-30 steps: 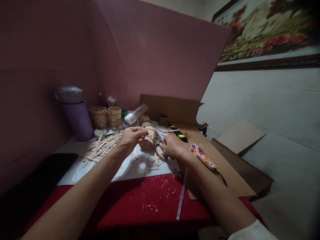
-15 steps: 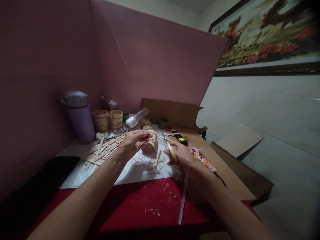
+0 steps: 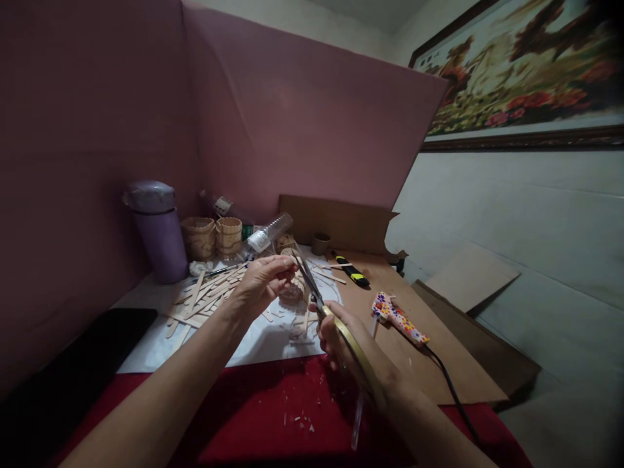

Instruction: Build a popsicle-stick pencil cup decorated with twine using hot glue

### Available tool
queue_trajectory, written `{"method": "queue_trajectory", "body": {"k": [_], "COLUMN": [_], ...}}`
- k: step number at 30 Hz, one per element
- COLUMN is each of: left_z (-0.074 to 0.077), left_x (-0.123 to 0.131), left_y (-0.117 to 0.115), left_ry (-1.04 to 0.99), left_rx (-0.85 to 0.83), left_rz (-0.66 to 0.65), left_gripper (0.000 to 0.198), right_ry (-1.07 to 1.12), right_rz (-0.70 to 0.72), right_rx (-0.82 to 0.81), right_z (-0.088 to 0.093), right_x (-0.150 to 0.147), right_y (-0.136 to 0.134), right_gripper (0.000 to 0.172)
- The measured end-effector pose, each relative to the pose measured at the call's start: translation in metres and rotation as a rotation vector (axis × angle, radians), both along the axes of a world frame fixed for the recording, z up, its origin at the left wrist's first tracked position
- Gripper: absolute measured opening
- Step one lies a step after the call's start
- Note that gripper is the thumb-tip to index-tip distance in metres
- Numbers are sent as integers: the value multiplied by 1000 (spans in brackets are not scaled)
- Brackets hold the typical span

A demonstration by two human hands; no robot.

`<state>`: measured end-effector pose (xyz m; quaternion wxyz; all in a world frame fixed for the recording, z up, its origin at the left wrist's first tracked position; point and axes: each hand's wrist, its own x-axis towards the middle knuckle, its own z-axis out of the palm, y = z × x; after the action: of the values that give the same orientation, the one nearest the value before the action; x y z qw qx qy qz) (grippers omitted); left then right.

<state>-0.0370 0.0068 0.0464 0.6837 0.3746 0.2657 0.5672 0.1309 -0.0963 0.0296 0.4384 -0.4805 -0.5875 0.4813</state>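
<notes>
My left hand [image 3: 260, 283] is closed on a small round cup made of wooden craft sticks [image 3: 292, 289], holding it on its side just above the white paper. My right hand [image 3: 348, 351] grips gold-handled scissors [image 3: 331, 318], whose blades point up and left to the cup's rim beside my left fingertips. Loose wooden sticks [image 3: 202, 299] lie spread on the white sheet [image 3: 253, 341] under and left of my left hand. Small wood chips dot the red tablecloth [image 3: 287, 406] in front.
A purple flask [image 3: 158, 231], two finished stick cups [image 3: 214, 237], a clear plastic bottle [image 3: 263, 235] and a black-and-yellow utility knife [image 3: 350, 268] stand behind. A flower-patterned glue gun [image 3: 400, 320] with black cord lies on brown cardboard [image 3: 419, 351] at right. A glue stick [image 3: 358, 413] lies near the table's front edge. Pink board walls the back.
My right hand took up the scissors from the table, drew back toward me and swung the blades up to the cup's rim. The left hand kept hold of the cup.
</notes>
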Motion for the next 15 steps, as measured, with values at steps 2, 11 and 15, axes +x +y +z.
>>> {"method": "queue_trajectory", "body": {"k": [2,11,15], "left_z": [0,0,3], "left_x": [0,4,7], "left_y": [0,-3,-6], "left_ry": [-2,-25,-39], "left_rx": [-6,4,-7], "left_rz": [11,14,49], "left_gripper": [29,30,31], "right_ry": [6,13,-4], "right_rz": [26,34,23], "right_rx": [-29,-26,-14], "right_z": [-2,5,4], "right_x": [-2,-6,-7], "right_y": [2,1,4], "right_gripper": [70,80,78]}}
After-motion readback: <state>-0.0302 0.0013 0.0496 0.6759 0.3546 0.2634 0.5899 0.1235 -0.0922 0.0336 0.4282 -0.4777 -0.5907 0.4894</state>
